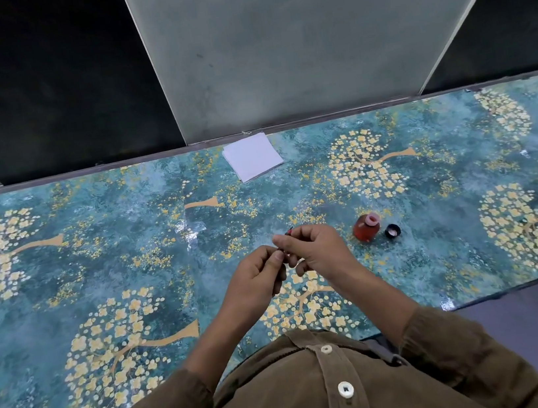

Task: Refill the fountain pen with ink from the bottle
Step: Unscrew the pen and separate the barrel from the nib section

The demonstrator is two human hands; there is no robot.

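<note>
Above the middle of the surface [98,227], toward its near edge, the left hand [257,279] curls its fingers and pinches the lower end of the pen [286,241]. The pen is small, dark and mostly hidden, with a red-tipped end poking out at the top. The right hand [315,249] pinches its upper part, and the two hands touch. To the right stands the bottle [366,230], red, squat, uncapped, pink-rimmed. Just beside it lies the black cap [392,231], open side up. White paper [253,156] lies at the far edge.
</note>
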